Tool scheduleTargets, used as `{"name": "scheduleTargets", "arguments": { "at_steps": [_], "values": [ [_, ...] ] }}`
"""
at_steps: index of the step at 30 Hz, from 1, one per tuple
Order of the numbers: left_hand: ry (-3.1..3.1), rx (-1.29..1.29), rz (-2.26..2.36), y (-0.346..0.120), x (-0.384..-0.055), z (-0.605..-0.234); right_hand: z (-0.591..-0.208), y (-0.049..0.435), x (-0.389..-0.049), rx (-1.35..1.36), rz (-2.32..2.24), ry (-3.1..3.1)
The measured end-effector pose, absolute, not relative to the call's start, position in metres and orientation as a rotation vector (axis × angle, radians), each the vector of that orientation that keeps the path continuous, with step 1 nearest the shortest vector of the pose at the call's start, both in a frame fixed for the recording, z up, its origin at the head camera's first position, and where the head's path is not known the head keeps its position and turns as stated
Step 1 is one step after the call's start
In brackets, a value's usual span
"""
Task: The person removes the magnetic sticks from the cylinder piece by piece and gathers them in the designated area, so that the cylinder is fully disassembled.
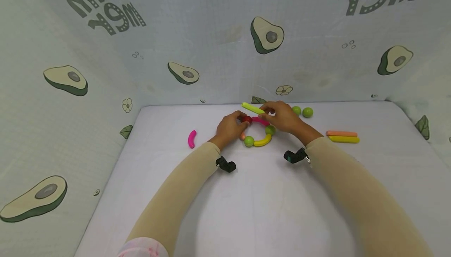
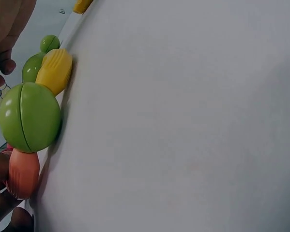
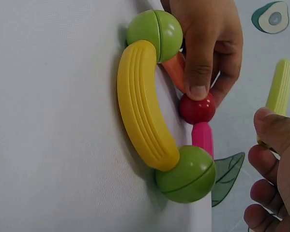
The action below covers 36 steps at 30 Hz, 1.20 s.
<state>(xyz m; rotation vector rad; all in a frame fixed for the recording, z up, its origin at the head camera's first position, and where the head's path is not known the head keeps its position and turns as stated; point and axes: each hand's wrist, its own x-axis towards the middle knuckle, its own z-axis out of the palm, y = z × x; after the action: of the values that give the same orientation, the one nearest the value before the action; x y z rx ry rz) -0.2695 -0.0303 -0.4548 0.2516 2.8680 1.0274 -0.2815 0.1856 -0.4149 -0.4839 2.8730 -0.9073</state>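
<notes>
My left hand (image 1: 229,128) pinches a red ball (image 3: 198,108) between thumb and fingers. That ball forms part of a ring lying on the table. Around the ring run a pink curved rod (image 1: 260,120), a green ball (image 1: 270,130), a yellow curved rod (image 3: 147,106), a second green ball (image 1: 249,141) and an orange curved rod (image 2: 23,173), partly hidden by the left hand. Above the ring's far side, my right hand (image 1: 282,116) holds a straight lime-yellow rod (image 3: 280,89) by one end, its free end pointing away to the left.
A loose pink curved rod (image 1: 192,138) lies left of the ring. Two green balls (image 1: 307,112) sit behind the right hand near the table's back edge. Farther right, a straight orange rod (image 1: 341,133) lies beside a straight yellow rod (image 1: 344,140). A printed cloth hangs behind the table.
</notes>
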Motion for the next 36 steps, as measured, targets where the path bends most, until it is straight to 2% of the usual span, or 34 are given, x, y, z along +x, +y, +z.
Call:
{"name": "scheduleTargets", "arguments": {
  "at_steps": [22, 36],
  "values": [
    [2.875, 0.251, 1.044, -0.030, -0.266, -0.453, -0.398, 0.267, -0.253, -0.313, -0.907, 2.870],
    [2.884, 0.259, 1.042, -0.030, -0.267, -0.454, -0.401, 0.312, -0.251, -0.270, -0.831, 2.925]
  ]
}}
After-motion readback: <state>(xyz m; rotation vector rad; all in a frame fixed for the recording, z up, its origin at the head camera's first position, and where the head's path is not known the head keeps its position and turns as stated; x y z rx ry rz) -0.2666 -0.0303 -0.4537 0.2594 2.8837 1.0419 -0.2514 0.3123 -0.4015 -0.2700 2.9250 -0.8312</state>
